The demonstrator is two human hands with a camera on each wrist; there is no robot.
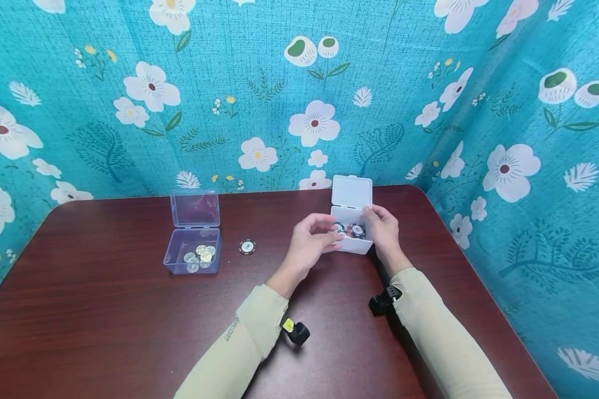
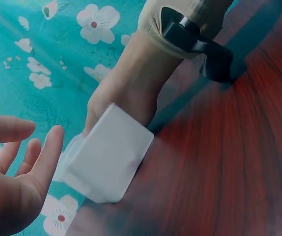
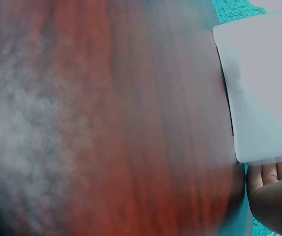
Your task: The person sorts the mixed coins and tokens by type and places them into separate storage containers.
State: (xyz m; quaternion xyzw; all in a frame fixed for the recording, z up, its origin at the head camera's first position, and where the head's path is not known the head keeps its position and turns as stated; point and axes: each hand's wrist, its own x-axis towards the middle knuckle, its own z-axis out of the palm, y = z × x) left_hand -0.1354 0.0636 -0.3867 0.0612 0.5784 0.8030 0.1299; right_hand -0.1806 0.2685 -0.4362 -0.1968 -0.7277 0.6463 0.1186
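A white plastic box (image 1: 354, 246) stands at the back right with its lid (image 1: 352, 192) raised and poker chips (image 1: 356, 230) inside. My right hand (image 1: 386, 235) grips its right wall, the thumb at the rim. My left hand (image 1: 309, 241) is at the box's left side, fingertips near the opening. In the left wrist view the left hand (image 2: 15, 182) has its fingers loosely bent, with nothing seen between them. The right wrist view shows the box's outer wall (image 3: 264, 88) and several right-hand fingers (image 3: 270, 174) beside it.
One poker chip (image 1: 247, 246) lies flat on the dark wooden table (image 1: 105, 310). Left of it stands a clear bluish box (image 1: 172, 267), lid up, with several silvery coins (image 1: 206, 256) in it. A floral curtain (image 1: 259, 100) hangs behind and to the right.
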